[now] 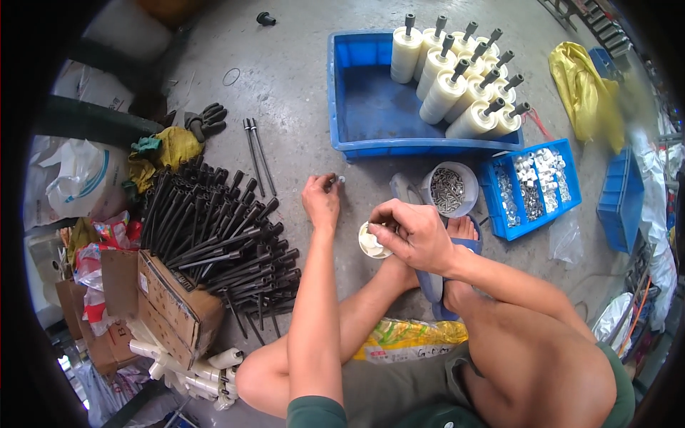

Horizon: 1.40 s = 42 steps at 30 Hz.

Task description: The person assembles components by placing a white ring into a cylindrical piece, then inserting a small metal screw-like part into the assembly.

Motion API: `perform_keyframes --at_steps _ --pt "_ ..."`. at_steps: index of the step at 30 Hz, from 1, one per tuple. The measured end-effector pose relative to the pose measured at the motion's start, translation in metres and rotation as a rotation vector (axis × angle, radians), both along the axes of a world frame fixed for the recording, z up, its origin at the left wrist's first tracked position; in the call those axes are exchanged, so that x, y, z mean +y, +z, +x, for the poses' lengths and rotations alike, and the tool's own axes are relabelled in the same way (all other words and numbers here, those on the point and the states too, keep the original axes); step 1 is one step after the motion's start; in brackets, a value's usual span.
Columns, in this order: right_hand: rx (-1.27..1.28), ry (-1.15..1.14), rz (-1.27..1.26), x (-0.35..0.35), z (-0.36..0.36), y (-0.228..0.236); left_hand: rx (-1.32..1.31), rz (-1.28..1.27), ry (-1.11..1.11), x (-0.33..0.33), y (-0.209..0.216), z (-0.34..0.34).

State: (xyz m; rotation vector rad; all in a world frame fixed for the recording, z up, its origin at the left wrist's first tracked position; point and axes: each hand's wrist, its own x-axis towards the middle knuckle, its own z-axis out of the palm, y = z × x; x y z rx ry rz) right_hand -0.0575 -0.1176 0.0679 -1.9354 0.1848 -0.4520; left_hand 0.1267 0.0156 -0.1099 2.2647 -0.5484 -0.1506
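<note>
Knees (564,357), right fingers (391,210) pinched over white object (372,250), left fingers (323,182) curled, grips unclear, blue bin (428,148) beyond

Head-worn fisheye looks down at floor (292,78), rim seemingly blurred.

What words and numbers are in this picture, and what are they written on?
Cardboard box: dark printing near its top edge, which I won't copy out.
Yellow bag by the person's legs: dark marks like lettering, partly hidden; I won't copy these either.
White plastic bag on the left: blue printed marks, too blurred to read.
Big blue tub: no writing that I can make out.
</note>
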Motion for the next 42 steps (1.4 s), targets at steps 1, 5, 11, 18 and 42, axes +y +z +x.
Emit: perform_keyframes --at_steps 1,5,11,18,42 --pt "0.01 0.002 -0.015 -0.002 -0.002 0.0 -0.011 0.007 -0.013 -0.005 -0.002 -0.003" --pt "-0.002 -0.014 -0.006 -0.006 -0.007 -0.003 -0.035 0.042 -0.063 -0.01 -0.003 -0.007" --pt "-0.009 -0.005 0.03 0.006 0.004 0.002 0.022 -0.036 -0.022 0.013 0.008 0.007" --pt "0.115 -0.121 0.154 -0.003 -0.003 0.008 0.757 -0.62 0.098 0.034 0.182 -0.083" --pt "0.201 0.168 0.386 -0.003 0.004 0.015 1.016 -0.755 0.188 0.047 0.193 -0.101"
